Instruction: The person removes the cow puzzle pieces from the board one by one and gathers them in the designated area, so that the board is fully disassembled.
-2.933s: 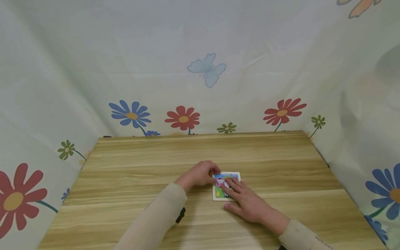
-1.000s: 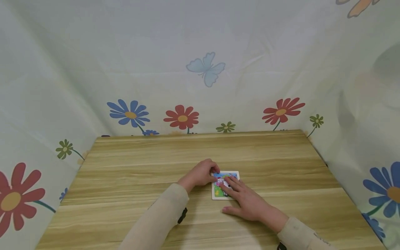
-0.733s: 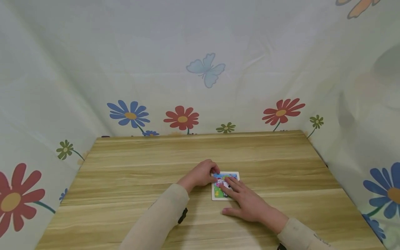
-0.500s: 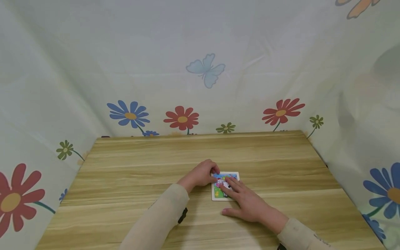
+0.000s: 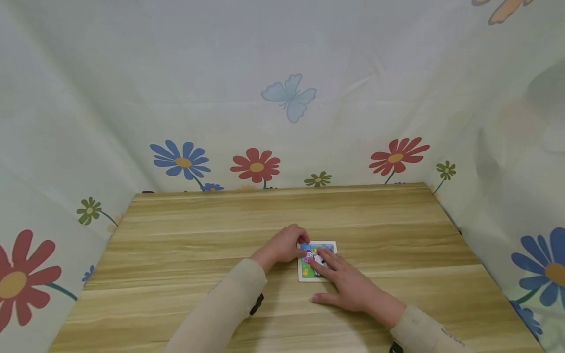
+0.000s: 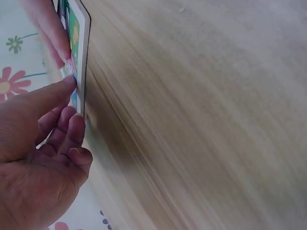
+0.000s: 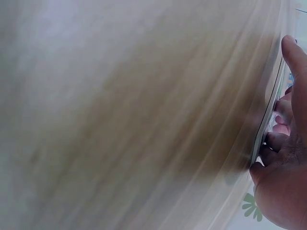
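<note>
From my end, looking left to right through the head view, I first see a red flower (image 5: 24, 282) printed on the pale cloth (image 5: 62, 127) at the left. Next comes the cream left sleeve (image 5: 220, 304), a black band (image 5: 256, 304) at its cuff, reaching over the wood-grain tabletop (image 5: 185, 230). Of the two hands, I see the left hand (image 5: 283, 246) with fingers curled in, thumb on the picture face, pinching the board's upper left corner. The picture board (image 5: 306, 275), white-bordered with a cow-like figure, sits face up on the tabletop between them. The right hand (image 5: 350, 287) is spread, straight fingers resting across the board's right part without grasping it, thumb apart on the near side. Then I see the right sleeve (image 5: 419, 328) and, on the right-hand cloth, a blue flower (image 5: 553, 272).
</note>
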A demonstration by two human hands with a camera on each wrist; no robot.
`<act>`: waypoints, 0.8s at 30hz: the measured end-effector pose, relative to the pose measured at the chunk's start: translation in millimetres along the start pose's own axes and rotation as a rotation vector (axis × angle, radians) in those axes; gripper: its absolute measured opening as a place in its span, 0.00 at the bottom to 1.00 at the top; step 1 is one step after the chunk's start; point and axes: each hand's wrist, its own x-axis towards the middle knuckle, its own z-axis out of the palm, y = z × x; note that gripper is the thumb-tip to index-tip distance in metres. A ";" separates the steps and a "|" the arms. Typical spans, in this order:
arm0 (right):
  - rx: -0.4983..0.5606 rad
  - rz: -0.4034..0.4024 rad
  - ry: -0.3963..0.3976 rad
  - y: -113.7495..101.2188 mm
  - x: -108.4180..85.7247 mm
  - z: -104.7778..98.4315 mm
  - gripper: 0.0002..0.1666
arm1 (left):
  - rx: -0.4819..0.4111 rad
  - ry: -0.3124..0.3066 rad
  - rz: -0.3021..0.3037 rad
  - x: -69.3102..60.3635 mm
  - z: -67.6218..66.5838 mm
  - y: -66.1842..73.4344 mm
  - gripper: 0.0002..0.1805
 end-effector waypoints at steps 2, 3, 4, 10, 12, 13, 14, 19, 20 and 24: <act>0.001 0.000 -0.002 -0.3 0.6 0.0 0.50 | 0.007 0.005 -0.003 -1.4 -0.4 0.4 0.11; 0.001 0.000 -0.002 -0.3 0.8 0.1 0.50 | 0.011 0.008 -0.003 -1.7 0.1 0.2 0.11; 0.000 0.000 -0.002 -0.4 0.9 0.1 0.50 | 0.014 0.012 0.001 -2.1 0.3 -0.2 0.11; -0.013 -0.004 -0.001 -0.1 1.4 0.7 0.50 | 0.040 0.033 0.031 -2.4 2.3 -2.7 0.10; -0.013 -0.003 -0.002 0.3 0.9 0.9 0.50 | 0.060 0.037 0.033 -2.5 2.6 -2.0 0.09; -0.013 -0.002 -0.004 0.5 1.0 0.9 0.50 | 0.069 0.039 0.035 -2.5 2.5 -1.9 0.09; -0.012 -0.001 -0.006 0.7 1.1 0.9 0.50 | 0.078 0.042 0.038 -2.4 2.4 -1.8 0.08; -0.008 0.001 -0.014 1.0 1.2 1.0 0.50 | 0.074 0.050 0.037 -2.3 3.4 -3.0 0.08; -0.004 0.000 -0.014 0.8 1.2 0.9 0.50 | 0.064 0.051 0.034 -2.3 3.6 -3.5 0.08; 0.000 0.001 -0.011 0.4 1.1 0.3 0.50 | 0.009 0.048 0.017 -2.0 3.4 -4.6 0.08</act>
